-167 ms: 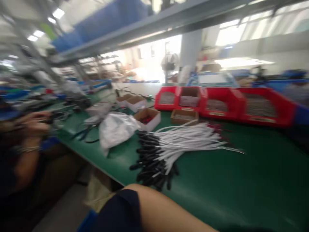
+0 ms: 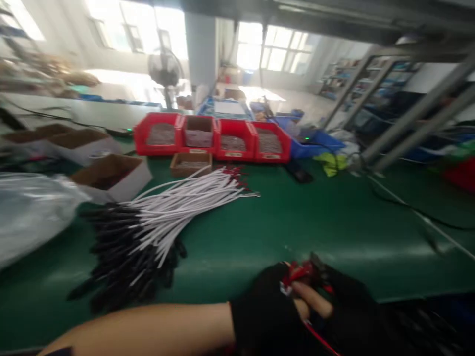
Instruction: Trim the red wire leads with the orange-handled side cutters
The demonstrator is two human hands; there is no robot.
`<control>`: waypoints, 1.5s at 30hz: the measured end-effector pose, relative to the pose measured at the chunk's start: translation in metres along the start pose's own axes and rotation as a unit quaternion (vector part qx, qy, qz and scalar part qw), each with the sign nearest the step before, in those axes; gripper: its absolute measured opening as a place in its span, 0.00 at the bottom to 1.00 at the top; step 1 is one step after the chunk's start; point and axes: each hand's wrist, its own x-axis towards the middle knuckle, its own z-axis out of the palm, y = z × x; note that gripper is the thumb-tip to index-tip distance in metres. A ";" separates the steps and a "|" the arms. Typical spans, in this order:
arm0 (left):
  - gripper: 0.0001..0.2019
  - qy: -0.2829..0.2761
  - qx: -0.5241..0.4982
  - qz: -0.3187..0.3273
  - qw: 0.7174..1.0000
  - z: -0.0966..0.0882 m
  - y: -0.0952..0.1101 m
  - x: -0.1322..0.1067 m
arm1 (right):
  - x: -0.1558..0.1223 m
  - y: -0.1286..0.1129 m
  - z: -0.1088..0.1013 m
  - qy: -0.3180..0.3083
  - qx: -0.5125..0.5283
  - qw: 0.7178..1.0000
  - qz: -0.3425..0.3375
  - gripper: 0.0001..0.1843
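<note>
The person's left hand (image 2: 265,309), in a black glove with bare fingertips, is low and right of the middle, at the near side of the green desk (image 2: 315,217). Its fingers look closed on a small shiny red piece (image 2: 302,272) — it is blurry, so I can't make out the shape. A thin red wire (image 2: 321,338) runs down just below. The right hand (image 2: 356,316), in black too, is right beside it, but it is so dark and smudgy that I can't tell how its fingers are or what they hold.

Over on the left lies a big heap of white cables with black ends (image 2: 189,200), well apart from the hands. A clear plastic bag (image 2: 33,212) sits on its left, with a white cardboard box (image 2: 126,180) just behind. Farther back, four red plastic bins (image 2: 233,154) stand in a row — a blue plastic bin (image 2: 319,148) is on their right.
</note>
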 end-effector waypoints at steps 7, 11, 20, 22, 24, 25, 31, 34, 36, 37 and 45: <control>0.11 -0.013 0.060 0.037 0.997 0.001 -0.002 0.003 | -0.002 0.007 -0.006 0.031 0.006 0.997 0.075 0.10; 0.17 0.000 0.023 0.018 1.000 0.001 -0.006 0.001 | 0.001 0.009 -0.007 0.034 0.052 0.996 0.061 0.11; 0.21 0.038 0.037 -0.042 0.998 -0.008 -0.015 -0.004 | 0.001 0.015 -0.019 0.046 0.035 0.995 0.078 0.15; 0.18 0.027 0.015 -0.050 0.998 -0.008 -0.013 -0.005 | 0.001 0.014 -0.019 0.047 0.027 0.996 0.070 0.14; 0.17 0.011 -0.010 -0.055 0.998 -0.007 -0.011 -0.006 | 0.001 0.014 -0.019 0.048 0.034 0.995 0.079 0.15; 0.16 0.009 -0.025 -0.055 0.998 -0.006 -0.011 -0.006 | 0.002 0.014 -0.019 0.045 0.041 0.994 0.089 0.15; 0.19 0.080 -0.050 -0.077 0.993 -0.002 -0.011 -0.007 | 0.001 0.022 -0.017 0.048 0.044 0.994 0.093 0.15; 0.21 0.104 -0.050 -0.090 0.989 -0.002 -0.013 -0.008 | -0.005 0.030 -0.020 0.065 0.010 0.992 0.109 0.17; 0.21 0.118 -0.061 -0.097 0.986 -0.002 -0.012 -0.008 | -0.012 0.036 -0.024 0.080 -0.014 0.989 0.121 0.21; 0.21 0.121 -0.073 -0.099 0.985 -0.001 -0.011 -0.008 | -0.015 0.038 -0.026 0.076 -0.029 0.989 0.124 0.22; 0.18 0.092 -0.120 -0.093 0.984 0.008 0.003 -0.005 | -0.035 0.054 -0.020 -0.018 0.047 0.987 0.152 0.20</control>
